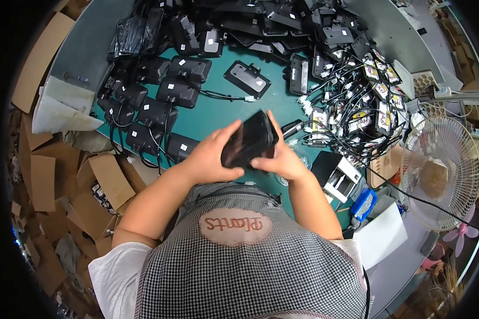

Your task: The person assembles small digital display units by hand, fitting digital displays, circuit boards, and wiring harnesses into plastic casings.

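Just in front of my apron, a glossy black rectangular device housing (251,137) is held up at a tilt over the green mat. My left hand (210,157) grips its left edge, thumb on the near side. On its right edge are the fingers of my right hand (283,160), with the thumb across the near corner. Its far side is hidden. Close beyond my right hand lies a dark cylindrical thing (291,128) with a cord. A flat black back plate (248,80) with a bracket rests farther up the mat.
Finished-looking black units (178,91) with cables stand in rows at left. Black plates (271,16) are heaped at the back. Wired boards with labels (378,114) tangle at right. Beyond the table's right side is a fan (439,173); a blue tray (364,204) holds small parts. Cardboard boxes (109,183) crowd the left floor.
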A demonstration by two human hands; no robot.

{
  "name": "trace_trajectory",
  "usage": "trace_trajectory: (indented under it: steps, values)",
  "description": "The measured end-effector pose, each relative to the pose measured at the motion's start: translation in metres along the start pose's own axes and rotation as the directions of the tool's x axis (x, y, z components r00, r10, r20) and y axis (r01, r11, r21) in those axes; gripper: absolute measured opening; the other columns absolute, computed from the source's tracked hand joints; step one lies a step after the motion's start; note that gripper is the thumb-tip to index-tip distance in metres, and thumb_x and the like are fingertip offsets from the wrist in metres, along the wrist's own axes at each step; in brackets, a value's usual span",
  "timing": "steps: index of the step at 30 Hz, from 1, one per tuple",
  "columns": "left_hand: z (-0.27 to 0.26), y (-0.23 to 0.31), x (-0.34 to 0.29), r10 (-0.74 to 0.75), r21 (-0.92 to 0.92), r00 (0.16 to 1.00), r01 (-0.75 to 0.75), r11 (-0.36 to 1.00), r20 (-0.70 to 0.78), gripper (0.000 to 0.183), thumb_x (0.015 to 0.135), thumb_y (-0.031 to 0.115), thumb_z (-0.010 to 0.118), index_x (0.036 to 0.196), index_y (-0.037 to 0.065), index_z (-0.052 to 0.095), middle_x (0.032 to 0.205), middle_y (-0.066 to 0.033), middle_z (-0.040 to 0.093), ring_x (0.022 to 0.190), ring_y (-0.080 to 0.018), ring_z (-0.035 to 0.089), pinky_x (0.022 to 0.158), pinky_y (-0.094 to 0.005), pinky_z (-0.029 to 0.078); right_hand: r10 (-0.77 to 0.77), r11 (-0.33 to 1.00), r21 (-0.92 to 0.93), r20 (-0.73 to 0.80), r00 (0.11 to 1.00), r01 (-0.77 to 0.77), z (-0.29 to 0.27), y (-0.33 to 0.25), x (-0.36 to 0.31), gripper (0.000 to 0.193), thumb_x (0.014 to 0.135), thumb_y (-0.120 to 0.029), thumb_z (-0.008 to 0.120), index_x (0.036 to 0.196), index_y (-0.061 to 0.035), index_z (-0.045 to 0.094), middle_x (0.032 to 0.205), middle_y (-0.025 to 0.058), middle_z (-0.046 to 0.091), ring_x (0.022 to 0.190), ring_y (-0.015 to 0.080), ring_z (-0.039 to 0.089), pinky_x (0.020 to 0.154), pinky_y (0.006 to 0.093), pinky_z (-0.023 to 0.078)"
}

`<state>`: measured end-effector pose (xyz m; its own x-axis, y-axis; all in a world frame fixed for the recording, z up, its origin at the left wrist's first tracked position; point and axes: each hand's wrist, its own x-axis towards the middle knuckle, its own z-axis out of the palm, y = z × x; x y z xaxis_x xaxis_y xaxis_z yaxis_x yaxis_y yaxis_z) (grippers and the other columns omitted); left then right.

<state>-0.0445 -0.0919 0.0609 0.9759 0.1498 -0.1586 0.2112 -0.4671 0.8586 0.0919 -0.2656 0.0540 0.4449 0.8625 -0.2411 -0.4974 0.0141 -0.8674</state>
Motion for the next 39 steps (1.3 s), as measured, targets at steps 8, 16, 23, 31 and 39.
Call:
trace_trajectory:
  steps: [8, 16, 23, 31, 39]
  values:
    - [0.017, 0.009, -0.009, -0.146, -0.073, 0.975, 0.160, 0.984, 0.168, 0.120, 0.062, 0.042, 0.085, 0.150, 0.001, 0.015, 0.148, -0.0239, 0.033, 0.137, -0.0370, 0.033, 0.112, -0.0418, 0.029, -0.103, 0.983, 0.151, -0.003, 0.995, 0.102, 0.004, 0.025, -0.002, 0.141, 0.056, -0.040, 0.092, 0.153, -0.0184, -0.008, 0.153, 0.0165, 0.025, 0.138, 0.0302, 0.033, 0.113, 0.0436, 0.028]
    - [0.003, 0.049, -0.005, -0.274, 0.098, 0.927, 0.257, 0.961, 0.256, 0.130, 0.059, 0.054, 0.084, 0.150, -0.001, 0.010, 0.142, -0.0321, 0.035, 0.134, -0.0443, 0.035, 0.110, -0.0429, 0.031, -0.077, 0.960, 0.265, -0.061, 0.995, 0.091, 0.015, 0.018, -0.003, 0.128, 0.066, -0.049, 0.084, 0.153, -0.0198, -0.005, 0.147, 0.0191, 0.032, 0.132, 0.0320, 0.041, 0.109, 0.0446, 0.037]
    - [0.009, 0.043, -0.020, 0.218, 0.280, 0.976, -0.215, 0.936, 0.018, 0.094, 0.072, 0.037, 0.078, 0.143, -0.002, 0.032, 0.131, -0.0276, 0.048, 0.117, -0.0422, 0.052, 0.100, -0.0457, 0.042, 0.088, 0.825, 0.552, -0.337, 0.937, 0.121, 0.012, 0.007, 0.007, 0.073, 0.082, -0.057, 0.066, 0.137, -0.0177, 0.037, 0.126, 0.0228, 0.050, 0.120, 0.0377, 0.051, 0.099, 0.0522, 0.046]
    - [0.008, 0.025, -0.006, 0.590, 0.492, 0.677, -0.368, 0.789, -0.440, 0.041, 0.077, 0.025, 0.076, 0.101, -0.002, 0.057, 0.089, -0.0129, 0.066, 0.071, -0.0298, 0.065, 0.064, -0.0359, 0.053, 0.199, 0.885, 0.459, -0.527, 0.827, 0.080, 0.021, 0.013, 0.015, 0.058, 0.086, -0.063, 0.057, 0.089, -0.0053, 0.053, 0.092, 0.0159, 0.059, 0.094, 0.0301, 0.060, 0.088, 0.0430, 0.049]
    - [0.031, -0.013, -0.020, 0.017, 0.095, 0.964, 0.008, 0.995, -0.266, 0.034, 0.073, 0.023, 0.076, 0.090, 0.003, 0.054, 0.065, -0.0152, 0.059, 0.059, -0.0304, 0.062, 0.054, -0.0384, 0.047, -0.431, 0.703, -0.709, -0.358, 0.828, 0.060, -0.014, 0.019, 0.044, 0.042, 0.090, -0.040, 0.063, 0.071, -0.0034, 0.059, 0.064, 0.0071, 0.057, 0.060, 0.0175, 0.057, 0.058, 0.0336, 0.046]
